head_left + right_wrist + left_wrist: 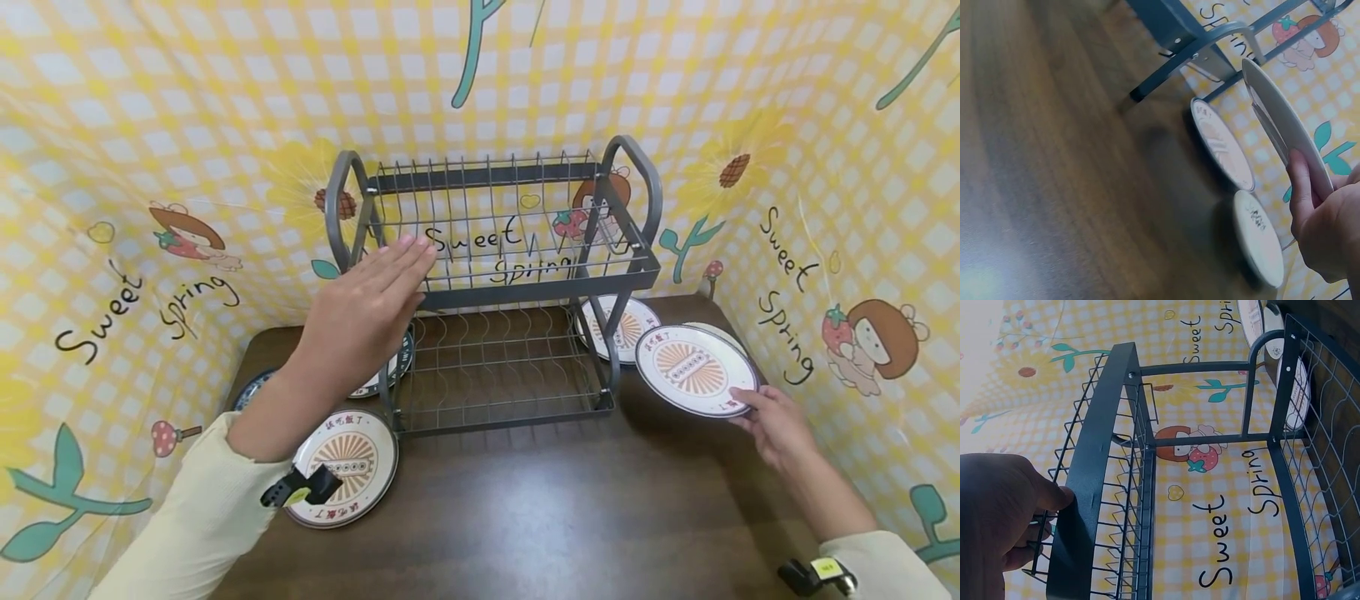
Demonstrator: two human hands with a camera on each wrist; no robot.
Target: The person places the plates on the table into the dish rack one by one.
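Observation:
A two-tier grey metal dish rack (pixel 517 287) stands on the table. My left hand (pixel 367 304) grips the left part of its upper front rail, with the thumb (pixel 1063 495) against the rail's face and the fingers over the wires behind. On the right, my right hand (pixel 780 425) pinches the edge of a round white plate (pixel 693 371) with an orange sunburst print, thumb on its printed face. This plate is held tilted, raised above the table. Beneath and behind it are another sunburst plate (pixel 1222 147) and a white dish (pixel 1259 240) with a dark mark.
A sunburst plate (pixel 360 467) lies at the left front, partly under my left forearm. Behind it are a dark-rimmed plate (pixel 405 354) and a blue-patterned dish (pixel 255 388), both partly hidden. Yellow checked cloth (pixel 247 100) surrounds the brown wooden table (pixel 525 508).

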